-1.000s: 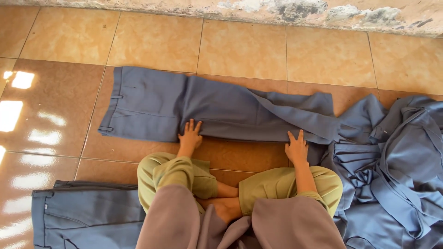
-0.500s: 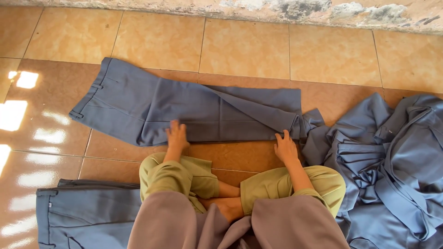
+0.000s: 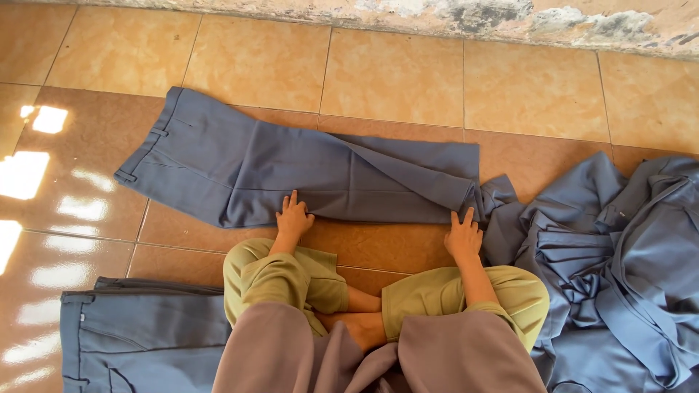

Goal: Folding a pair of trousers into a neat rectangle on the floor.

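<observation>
On the tiled floor [image 3: 408, 73], grey trousers [image 3: 291, 171] lie flat, legs folded over once; more folding seems left. Left hand [image 3: 293, 218] presses their near edge, fingers spread. Right hand [image 3: 464, 236] rests flat at their folded end, fingers apart, beside the crumpled pile [image 3: 619, 269].

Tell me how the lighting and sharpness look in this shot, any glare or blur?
Head view: sharp overall; bright sun glare patches blow out on the glossy floor tiles at left; soft daylight elsewhere, faint shadows under the trousers; both the left hand and right hand are crisp, without motion blur.
</observation>
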